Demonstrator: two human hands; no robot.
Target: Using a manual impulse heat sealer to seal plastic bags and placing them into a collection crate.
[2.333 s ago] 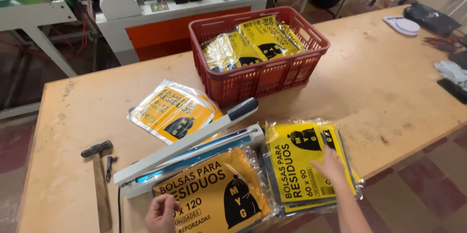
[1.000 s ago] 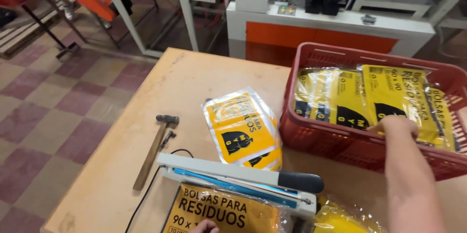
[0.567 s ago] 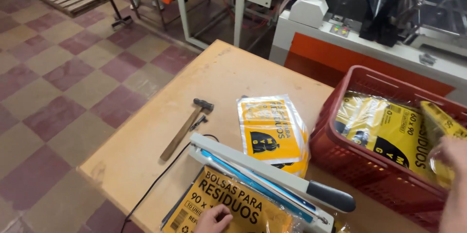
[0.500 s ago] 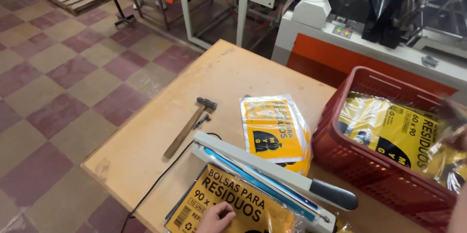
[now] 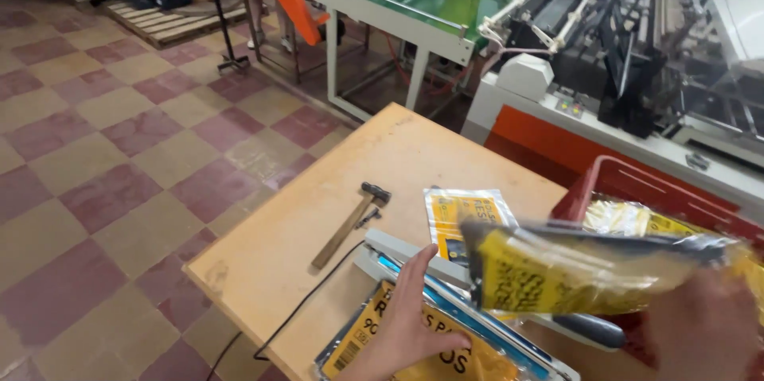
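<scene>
Right hand (image 5: 704, 321), blurred and cut off, grips a yellow bag pack (image 5: 589, 269); left hand (image 5: 410, 313) hovers spread, empty, above the heat sealer (image 5: 469, 301).

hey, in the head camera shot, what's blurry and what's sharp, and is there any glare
Head view: the yellow packet in the right hand is smeared by motion blur; the left hand is slightly soft; the hammer and wooden table are sharp; light glare sits on the packet's plastic film.

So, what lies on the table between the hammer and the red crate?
In the head view, a flat yellow bag packet lies on the wooden table between the hammer and the red crate.
</scene>
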